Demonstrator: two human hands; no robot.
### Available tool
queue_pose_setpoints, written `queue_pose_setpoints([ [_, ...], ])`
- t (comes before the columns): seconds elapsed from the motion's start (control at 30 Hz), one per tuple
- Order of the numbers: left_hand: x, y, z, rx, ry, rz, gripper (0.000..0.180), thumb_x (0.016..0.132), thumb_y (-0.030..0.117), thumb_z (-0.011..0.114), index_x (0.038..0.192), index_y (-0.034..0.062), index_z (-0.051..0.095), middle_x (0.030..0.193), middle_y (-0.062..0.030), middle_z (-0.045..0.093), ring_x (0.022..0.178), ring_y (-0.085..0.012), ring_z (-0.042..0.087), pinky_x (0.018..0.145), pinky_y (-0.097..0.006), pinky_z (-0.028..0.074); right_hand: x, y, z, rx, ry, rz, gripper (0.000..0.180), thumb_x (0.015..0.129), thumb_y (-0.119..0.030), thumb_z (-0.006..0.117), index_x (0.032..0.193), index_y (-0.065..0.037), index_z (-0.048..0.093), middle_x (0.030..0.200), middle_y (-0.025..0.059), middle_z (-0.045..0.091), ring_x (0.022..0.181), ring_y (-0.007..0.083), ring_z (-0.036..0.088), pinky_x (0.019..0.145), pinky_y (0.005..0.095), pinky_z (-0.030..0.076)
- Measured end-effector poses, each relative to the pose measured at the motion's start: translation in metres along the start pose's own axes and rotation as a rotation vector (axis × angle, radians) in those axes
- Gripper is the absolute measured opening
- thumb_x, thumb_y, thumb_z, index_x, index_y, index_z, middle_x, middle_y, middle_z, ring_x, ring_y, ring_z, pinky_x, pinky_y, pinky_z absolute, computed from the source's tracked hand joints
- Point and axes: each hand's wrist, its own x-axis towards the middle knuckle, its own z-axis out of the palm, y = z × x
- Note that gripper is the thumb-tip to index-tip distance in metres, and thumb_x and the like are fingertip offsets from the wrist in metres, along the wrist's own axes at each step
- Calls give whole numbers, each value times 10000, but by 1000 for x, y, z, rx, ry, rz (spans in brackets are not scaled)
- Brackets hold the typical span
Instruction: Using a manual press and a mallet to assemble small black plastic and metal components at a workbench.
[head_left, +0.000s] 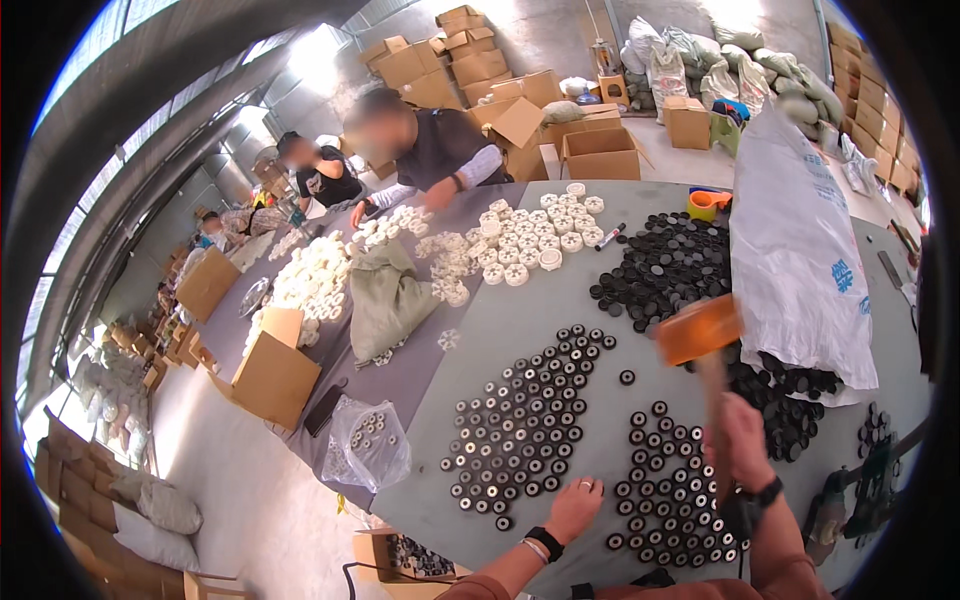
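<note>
Right hand (740,440): was closed round one hammer's (700,331) handle, apparently keeping fingers clear of the raised orange head.
Left hand (575,508): curled loosely near the wheels (533,436); I couldn't tell whether it held anything.
Wheels: lay on the worktop (605,395) in two groups, perhaps spread for easy reach; too many to count.
Lone wheel (627,377): one, between groups.

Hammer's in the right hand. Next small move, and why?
Probably lower the hammer onto one of the nearby black wheels: the right hand grips it, those wheels lie close by, and the left hand is clear of the orange head.
</note>
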Motion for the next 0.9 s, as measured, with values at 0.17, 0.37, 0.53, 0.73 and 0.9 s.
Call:
queue_pose_setpoints([
  [0.17, 0, 13, 15, -122, 146, 17, 220, 823, 179, 601, 988, 41, 558, 916, -99, 552, 881, -270, 572, 702, -373, 506, -47, -89, -3, 678, -99, -635, 680, 921, -651, 333, 1073, -8, 494, 516, 14, 412, 355, 125, 438, 325, 254, 397],
  [0.37, 33, 0, 34, 56, 50, -39, 146, 797, 193, 595, 791, 48, 574, 783, -129, 555, 735, -304, 562, 604, -406, 490, -35, -40, 37, -130, -212, 191, 434, 966, -219, 494, 1365, -54, 446, 677, -22, 485, 531, 66, 463, 475, 216, 387],
  [0.53, 48, -10, 5, -209, 236, -134, 509, 832, 294, 662, 1184, -26, 481, 1013, -197, 579, 936, -358, 569, 775, -421, 485, -21, 52, 24, -580, -221, 188, 502, 940, -250, 528, 1409, -117, 406, 730, 43, 594, 578, 119, 559, 558, 285, 479],
  [0.73, -26, -9, 4, -324, 68, -373, 440, 815, 214, 692, 1167, -1, 539, 1032, -213, 592, 925, -369, 593, 772, -435, 486, -33, 63, 9, -910, -193, -10, 497, 916, -147, 521, 1398, -117, 405, 866, 198, 648, 754, 339, 627, 701, 371, 500],
  [0.9, -82, 2, -3, -409, 51, -430, 284, 814, 164, 674, 1071, 60, 609, 828, -94, 600, 704, -273, 606, 622, -377, 486, -55, 64, 27, -1032, -194, -460, 502, 897, -128, 571, 1380, -118, 433, 782, 180, 571, 614, 339, 575, 633, 410, 496],
])
